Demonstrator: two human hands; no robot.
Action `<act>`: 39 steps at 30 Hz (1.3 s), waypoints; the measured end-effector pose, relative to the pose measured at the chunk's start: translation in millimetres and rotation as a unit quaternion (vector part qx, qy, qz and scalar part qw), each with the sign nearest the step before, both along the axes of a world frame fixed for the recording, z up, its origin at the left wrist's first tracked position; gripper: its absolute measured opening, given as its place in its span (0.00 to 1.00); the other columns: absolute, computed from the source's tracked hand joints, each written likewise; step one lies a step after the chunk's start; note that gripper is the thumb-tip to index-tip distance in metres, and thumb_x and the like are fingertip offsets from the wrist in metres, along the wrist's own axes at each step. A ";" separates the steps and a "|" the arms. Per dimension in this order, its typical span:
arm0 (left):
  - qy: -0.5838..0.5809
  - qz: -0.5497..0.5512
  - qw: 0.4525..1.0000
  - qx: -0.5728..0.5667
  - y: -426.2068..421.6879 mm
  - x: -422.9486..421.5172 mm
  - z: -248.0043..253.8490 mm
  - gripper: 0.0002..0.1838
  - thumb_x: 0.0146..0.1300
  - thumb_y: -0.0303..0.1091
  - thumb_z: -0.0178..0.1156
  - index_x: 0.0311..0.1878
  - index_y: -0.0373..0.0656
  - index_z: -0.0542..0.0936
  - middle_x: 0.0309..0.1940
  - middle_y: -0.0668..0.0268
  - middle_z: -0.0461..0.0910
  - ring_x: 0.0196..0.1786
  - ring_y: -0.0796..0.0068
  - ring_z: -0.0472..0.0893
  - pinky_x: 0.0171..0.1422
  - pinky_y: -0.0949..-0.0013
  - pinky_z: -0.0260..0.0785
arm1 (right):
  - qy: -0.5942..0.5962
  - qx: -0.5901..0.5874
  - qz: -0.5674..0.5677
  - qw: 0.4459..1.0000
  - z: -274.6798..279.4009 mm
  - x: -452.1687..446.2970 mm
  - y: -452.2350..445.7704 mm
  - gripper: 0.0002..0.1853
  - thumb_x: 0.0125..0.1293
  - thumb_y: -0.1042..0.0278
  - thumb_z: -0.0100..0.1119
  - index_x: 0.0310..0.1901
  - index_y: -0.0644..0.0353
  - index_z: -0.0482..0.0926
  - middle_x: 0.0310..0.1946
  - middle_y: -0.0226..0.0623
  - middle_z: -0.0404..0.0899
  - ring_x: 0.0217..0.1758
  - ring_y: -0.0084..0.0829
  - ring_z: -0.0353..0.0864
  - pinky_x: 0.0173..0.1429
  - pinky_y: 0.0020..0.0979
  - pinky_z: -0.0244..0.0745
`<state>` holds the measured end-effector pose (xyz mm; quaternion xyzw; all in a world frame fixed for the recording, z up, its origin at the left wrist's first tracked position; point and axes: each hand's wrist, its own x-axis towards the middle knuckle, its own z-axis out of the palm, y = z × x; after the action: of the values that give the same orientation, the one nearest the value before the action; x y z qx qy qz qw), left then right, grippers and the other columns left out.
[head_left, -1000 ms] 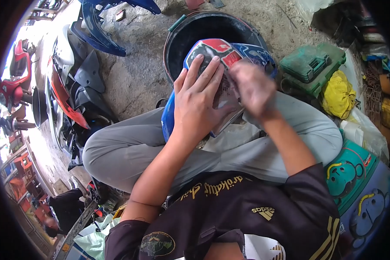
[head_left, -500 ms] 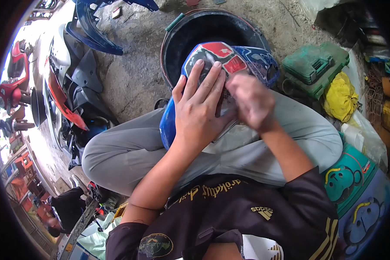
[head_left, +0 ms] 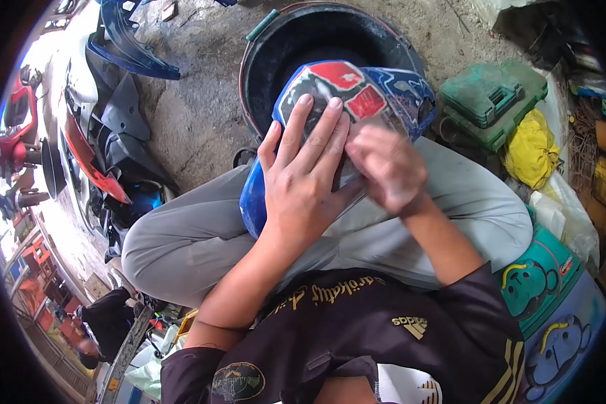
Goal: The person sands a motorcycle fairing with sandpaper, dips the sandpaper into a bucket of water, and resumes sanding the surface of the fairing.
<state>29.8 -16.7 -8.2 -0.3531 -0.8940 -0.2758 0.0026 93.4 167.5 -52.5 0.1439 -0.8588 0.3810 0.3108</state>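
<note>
A blue motorcycle body panel (head_left: 366,103) with red patches and dull, worn grey areas rests across my lap, its far end over a black bucket (head_left: 266,77). My left hand (head_left: 301,172) lies flat on the panel, fingers spread towards the far edge. Just right of it, my right hand (head_left: 389,165) is curled against the panel's surface and smeared by motion. Its fingers are pressed together; whatever may be under them is hidden.
A dusty green tool case (head_left: 485,101) and a yellow bundle (head_left: 533,148) stand at the right. Several loose fairing pieces (head_left: 124,111) lie at the left. A teal case (head_left: 539,269) sits by my right knee. Another person (head_left: 104,323) is at the lower left.
My right hand has shifted slightly over the panel and stays blurred. My left hand keeps its flat hold. The view has moved a little.
</note>
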 end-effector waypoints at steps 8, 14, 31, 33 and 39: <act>-0.010 -0.006 1.000 -0.010 -1.3 -2.3 1.5 0.49 0.43 0.55 0.87 0.71 0.44 0.87 0.81 0.64 0.80 0.87 0.49 0.70 0.89 0.45 0.55 | 0.004 0.060 -0.080 0.995 2.0 -8.6 12.0 0.07 0.69 0.78 0.71 0.47 0.62 0.88 0.48 0.45 0.93 0.53 0.46 0.94 0.60 0.47 0.92; -0.003 0.000 1.000 -0.005 -0.5 -1.1 0.9 0.50 0.42 0.55 0.88 0.72 0.44 0.87 0.81 0.64 0.80 0.88 0.49 0.70 0.89 0.44 0.56 | -0.015 0.056 0.019 0.998 4.5 2.7 8.3 0.06 0.68 0.82 0.68 0.45 0.64 0.87 0.49 0.46 0.93 0.57 0.47 0.94 0.61 0.46 0.91; -0.025 -0.017 0.999 -0.013 -2.5 -5.3 8.3 0.49 0.42 0.52 0.88 0.72 0.44 0.87 0.81 0.62 0.80 0.88 0.47 0.70 0.89 0.44 0.56 | -0.049 0.003 -0.093 0.994 -8.0 -11.8 32.3 0.07 0.71 0.79 0.67 0.48 0.62 0.87 0.54 0.44 0.91 0.59 0.50 0.93 0.65 0.47 0.91; -0.028 -0.011 0.999 -0.019 -3.3 -5.4 10.6 0.50 0.42 0.52 0.88 0.72 0.44 0.87 0.81 0.62 0.80 0.88 0.47 0.69 0.88 0.44 0.56 | -0.042 0.066 -0.092 0.993 -6.6 -12.5 32.7 0.10 0.71 0.79 0.68 0.52 0.63 0.88 0.54 0.45 0.91 0.62 0.52 0.92 0.68 0.49 0.89; -0.035 -0.020 0.999 -0.012 -1.4 -8.1 12.0 0.49 0.41 0.49 0.88 0.71 0.44 0.87 0.80 0.62 0.81 0.88 0.47 0.70 0.88 0.44 0.57 | -0.056 -0.019 -0.071 0.996 -3.3 -10.7 26.3 0.10 0.68 0.76 0.75 0.50 0.62 0.89 0.53 0.44 0.92 0.61 0.49 0.92 0.66 0.47 0.89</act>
<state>21.6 -18.1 3.7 -0.3608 -0.8896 -0.2776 -0.0381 82.7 193.8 -55.8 0.0549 -0.8755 0.3817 0.2912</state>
